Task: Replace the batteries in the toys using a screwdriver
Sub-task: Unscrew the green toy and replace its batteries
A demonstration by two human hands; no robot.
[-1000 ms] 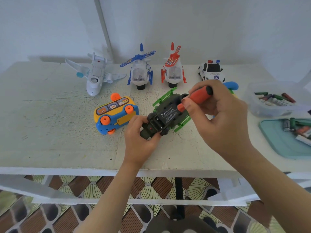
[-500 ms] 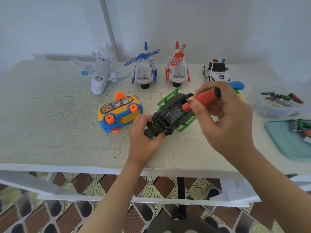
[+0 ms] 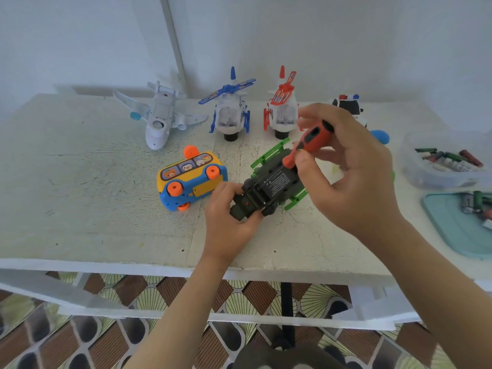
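Note:
A dark green toy vehicle (image 3: 269,185) with bright green side rails lies upside down on the white table (image 3: 93,209), its labelled underside up. My left hand (image 3: 229,217) grips its near end. My right hand (image 3: 346,177) holds a red-and-black screwdriver (image 3: 306,145), tilted, with its tip down on the far part of the toy's underside. A yellow and blue bus toy (image 3: 191,177) lies on its side just left of my left hand.
At the back stand a white plane (image 3: 159,118), a blue helicopter (image 3: 231,113), a red helicopter (image 3: 282,110) and a police car (image 3: 348,105). At right are a clear tub of batteries (image 3: 444,166) and a teal tray (image 3: 452,230) with batteries. A blue object (image 3: 380,137) peeks behind my right hand.
My right hand has tilted the screwdriver handle more upright over the toy and shifted slightly. My left hand keeps its grip on the toy's near end.

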